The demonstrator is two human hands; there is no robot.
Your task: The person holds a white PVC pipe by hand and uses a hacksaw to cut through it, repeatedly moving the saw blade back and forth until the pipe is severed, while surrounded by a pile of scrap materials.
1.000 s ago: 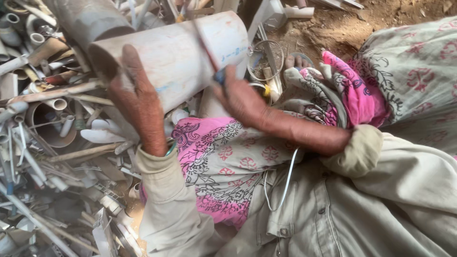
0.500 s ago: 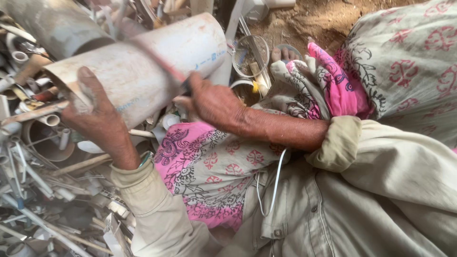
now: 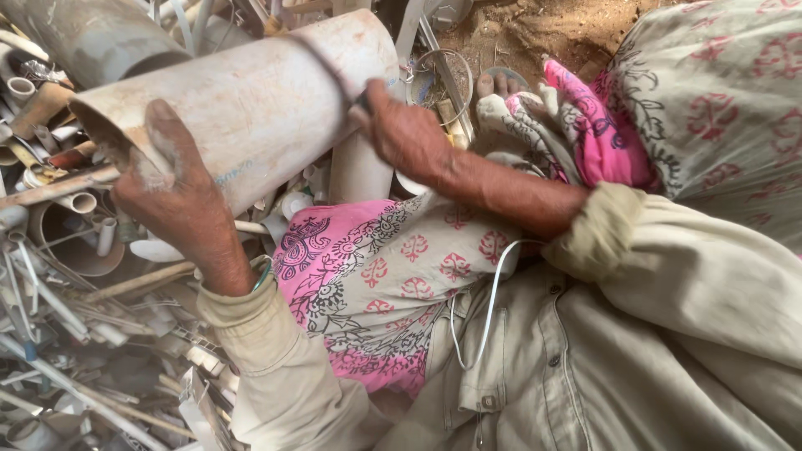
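1. Head view, looking down at a seated person's two hands, lap and a heap of scrap plastic.
2. A wide, dusty cream pipe (image 3: 251,108) lies tilted across the upper left, its open end pointing left and its other end rising toward the far centre.
3. The left hand (image 3: 180,196) grips the pipe's open left end, with the thumb hooked over the rim and the fingers closed beneath it, out of sight.
4. The right hand (image 3: 405,134) is closed tightly around the dark handle of a thin blade (image 3: 322,58). The blade is blurred and lies across the top of the pipe near its far end; what kind of tool it is cannot be told.
5. Both arms wear pale beige sleeves (image 3: 276,367), and a green bangle shows at the left wrist.
6. The pipe rests above a pink patterned cloth (image 3: 376,284) that covers the lap, in the near centre.
7. A second, greyer pipe (image 3: 92,38) lies at the far left.
8. Scrap (image 3: 75,334) of thin white tubes, rings and strips fills the left and near left.
9. Bare toes (image 3: 493,83) show in the far centre, on brown dirt (image 3: 535,29).
10. A white cord (image 3: 489,309) hangs down over the shirt front.
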